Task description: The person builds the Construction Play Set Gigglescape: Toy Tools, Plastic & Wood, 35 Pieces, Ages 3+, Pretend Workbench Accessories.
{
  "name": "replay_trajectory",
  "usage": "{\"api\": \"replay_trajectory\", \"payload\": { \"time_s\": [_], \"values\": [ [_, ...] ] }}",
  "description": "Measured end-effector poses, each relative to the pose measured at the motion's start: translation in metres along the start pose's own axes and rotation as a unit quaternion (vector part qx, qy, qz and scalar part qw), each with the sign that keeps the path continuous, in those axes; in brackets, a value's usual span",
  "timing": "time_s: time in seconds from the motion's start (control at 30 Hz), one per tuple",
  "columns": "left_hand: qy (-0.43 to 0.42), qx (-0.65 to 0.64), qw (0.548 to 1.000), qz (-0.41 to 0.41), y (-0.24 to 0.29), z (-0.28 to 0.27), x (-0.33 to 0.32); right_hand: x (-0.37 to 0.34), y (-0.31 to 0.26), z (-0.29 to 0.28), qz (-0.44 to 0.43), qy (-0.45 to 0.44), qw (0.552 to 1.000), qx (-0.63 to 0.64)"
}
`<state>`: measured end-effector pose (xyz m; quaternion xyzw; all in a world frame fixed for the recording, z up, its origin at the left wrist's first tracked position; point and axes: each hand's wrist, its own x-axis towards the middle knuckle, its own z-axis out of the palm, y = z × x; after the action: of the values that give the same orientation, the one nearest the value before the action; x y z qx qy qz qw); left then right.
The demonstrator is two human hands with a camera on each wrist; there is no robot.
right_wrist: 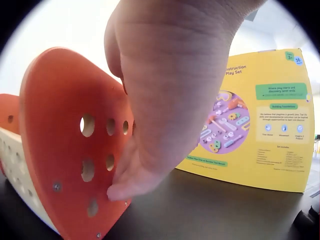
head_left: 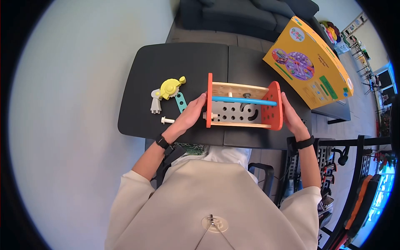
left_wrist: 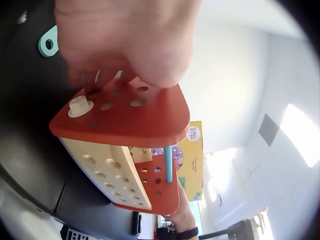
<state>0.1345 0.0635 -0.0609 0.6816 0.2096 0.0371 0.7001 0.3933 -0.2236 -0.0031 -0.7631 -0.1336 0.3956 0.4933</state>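
Note:
A toy toolbox [head_left: 239, 118] with orange-red end panels, perforated wooden sides and a blue rod handle [head_left: 246, 101] stands between both hands. My left hand [head_left: 191, 114] lies against its left end panel [left_wrist: 125, 117], fingers touching the outer face. My right hand [head_left: 293, 118] presses against the right end panel [right_wrist: 70, 140] with its fingers extended. A pale bolt [left_wrist: 80, 106] sticks out of the left panel, low near a corner. Another white bolt [head_left: 167, 120] lies beside my left wrist. A teal perforated strip [head_left: 180, 102] lies near my left hand, partly hidden by it.
On the black table [head_left: 187, 58], a yellow toy saw piece [head_left: 170, 88] and a pale grey toy piece [head_left: 156, 103] lie at the left. A large yellow play set box [head_left: 308, 62] stands at the right. Beyond the table is a dark sofa [head_left: 237, 18].

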Motion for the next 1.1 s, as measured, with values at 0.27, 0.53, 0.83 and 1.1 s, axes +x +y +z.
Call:
{"api": "replay_trajectory", "payload": {
  "time_s": [0.27, 0.53, 0.83, 1.1],
  "values": [
    [0.041, -0.057, 0.995, 0.068, 0.029, -0.001, -0.009, -0.021, -0.013, 0.003, -0.085, -0.010, 0.988, 0.128],
    [0.065, -0.084, 0.980, 0.167, 0.054, 0.008, -0.028, -0.040, -0.016, 0.028, -0.208, 0.001, 0.974, 0.088],
    [0.072, -0.111, 0.979, 0.153, -0.005, 0.018, -0.036, -0.022, 0.030, 0.046, -0.203, 0.047, 0.973, 0.103],
    [0.053, -0.030, 0.987, 0.152, -0.020, 0.012, -0.046, -0.031, 0.052, 0.067, -0.203, 0.080, 0.972, 0.088]
  ]
}}
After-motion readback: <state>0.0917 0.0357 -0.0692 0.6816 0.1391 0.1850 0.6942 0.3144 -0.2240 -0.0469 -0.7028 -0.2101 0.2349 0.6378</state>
